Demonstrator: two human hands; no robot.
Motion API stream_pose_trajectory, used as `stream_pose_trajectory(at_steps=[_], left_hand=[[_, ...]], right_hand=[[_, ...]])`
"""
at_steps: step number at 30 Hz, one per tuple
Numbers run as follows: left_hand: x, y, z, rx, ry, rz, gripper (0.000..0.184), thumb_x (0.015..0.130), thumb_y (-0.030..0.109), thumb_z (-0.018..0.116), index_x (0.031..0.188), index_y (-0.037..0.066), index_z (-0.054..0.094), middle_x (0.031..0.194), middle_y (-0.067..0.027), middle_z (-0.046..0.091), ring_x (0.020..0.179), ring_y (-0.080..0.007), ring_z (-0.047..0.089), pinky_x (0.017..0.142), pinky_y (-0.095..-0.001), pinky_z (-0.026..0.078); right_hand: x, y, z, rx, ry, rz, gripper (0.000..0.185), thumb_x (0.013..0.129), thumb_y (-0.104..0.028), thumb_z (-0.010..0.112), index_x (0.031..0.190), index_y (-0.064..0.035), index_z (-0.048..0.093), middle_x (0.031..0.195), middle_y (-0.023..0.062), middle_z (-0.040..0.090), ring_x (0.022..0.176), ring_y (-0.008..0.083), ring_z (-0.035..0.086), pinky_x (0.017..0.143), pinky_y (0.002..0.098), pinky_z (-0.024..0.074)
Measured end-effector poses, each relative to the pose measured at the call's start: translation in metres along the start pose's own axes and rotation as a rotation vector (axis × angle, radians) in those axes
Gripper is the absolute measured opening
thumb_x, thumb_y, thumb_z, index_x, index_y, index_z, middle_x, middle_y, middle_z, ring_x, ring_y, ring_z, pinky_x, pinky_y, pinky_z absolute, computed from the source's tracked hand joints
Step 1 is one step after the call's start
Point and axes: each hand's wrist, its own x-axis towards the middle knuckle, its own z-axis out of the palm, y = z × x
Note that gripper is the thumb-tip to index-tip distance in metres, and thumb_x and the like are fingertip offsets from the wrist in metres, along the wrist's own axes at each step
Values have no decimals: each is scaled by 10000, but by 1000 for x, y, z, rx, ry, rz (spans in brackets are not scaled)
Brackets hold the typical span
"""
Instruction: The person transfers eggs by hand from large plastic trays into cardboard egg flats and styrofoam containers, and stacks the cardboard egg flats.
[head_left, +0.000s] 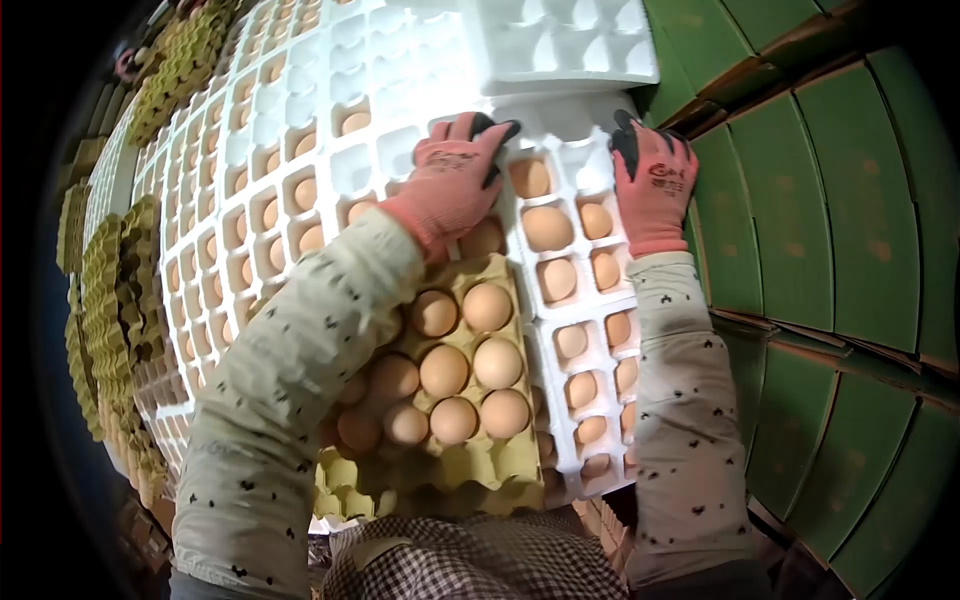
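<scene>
Green boxes [850, 215] at right, pulp trays [106, 300] left

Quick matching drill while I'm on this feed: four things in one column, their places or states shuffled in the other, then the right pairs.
Column one
1. Left hand
2. Central pulp tray
3. Green boxes
4. Checked cloth

Column two
A. In rows along the right side of the view
B. Yellowish, partly filled with eggs
C. At the bottom edge of the view
D. Gloved in red and black

Right pairs: 1-D, 2-B, 3-A, 4-C
</scene>
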Motion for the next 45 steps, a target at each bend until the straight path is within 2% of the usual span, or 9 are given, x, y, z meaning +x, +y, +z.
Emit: stream_pose_trajectory(at_steps=[6,8,18,21,24,26,28,39,45], left_hand=[[-9,11,-74,-414,127,-42,462,914,346,592,1299,96,544,1197,-190,532,1084,-375,526,971,-416,416],[-53,18,-121,-942,183,-121,387,968,221,583,1325,77,538,1176,-106,573,1069,-206,572,937,-305,458],[-276,16,-213,272,-345,-51,552,551,257,851,1018,96,605,1056,-58,611,940,-285,586,833,-387,463],[-303,4,-207,72,-190,-139,492,650,194,794,1079,90,576,1064,-74,598,1019,-246,576,885,-361,453],[-308,12,-216,-1235,245,-650,400,726,112,703,1105,71,584,1067,-81,581,1055,-199,560,912,-325,446],[-305,5,-202,-889,178,-415,408,738,115,713,1124,55,595,1095,-96,578,1024,-207,585,891,-314,468],[-296,32,-197,-30,-196,-251,555,658,144,800,1165,79,583,1115,-112,585,1001,-277,611,866,-355,489],[-258,62,-172,262,-105,12,386,738,207,691,1122,199,662,1281,-160,525,824,-279,618,723,-388,514],[-244,49,-180,-88,-177,-175,563,586,249,850,1113,157,676,1311,-158,509,1043,-334,596,872,-401,508]], right_hand=[[-33,-53,-87,356,-351,-291,379,741,-284,762,1087,-154,677,1108,36,616,1062,281,536,975,433,382],[-69,-60,-71,172,-336,-324,353,783,-317,730,1088,-145,682,1107,19,631,1117,275,509,1025,447,339],[-99,-133,-219,362,-650,-386,550,616,-277,866,1052,-52,618,1026,127,600,872,294,600,788,404,488],[-120,-121,-207,540,-632,-213,576,640,-263,862,1102,-58,585,1038,114,591,845,260,611,742,372,513],[-127,-111,-225,1571,-697,771,433,814,-84,718,1211,-26,554,1085,53,594,966,162,623,718,283,561],[-130,-116,-222,1595,-818,589,453,815,-98,723,1233,-33,562,1173,77,595,1012,185,631,776,309,565],[-127,-145,-221,682,-625,-192,523,752,-187,786,1223,-87,582,1139,110,593,982,230,635,793,343,546],[-135,-238,-220,9,-666,-284,668,678,-297,821,1287,-206,562,1235,207,486,1061,345,554,829,367,521],[-112,-167,-207,1269,-619,331,556,757,-17,731,1284,-73,562,1237,141,566,1153,267,571,981,366,481]])
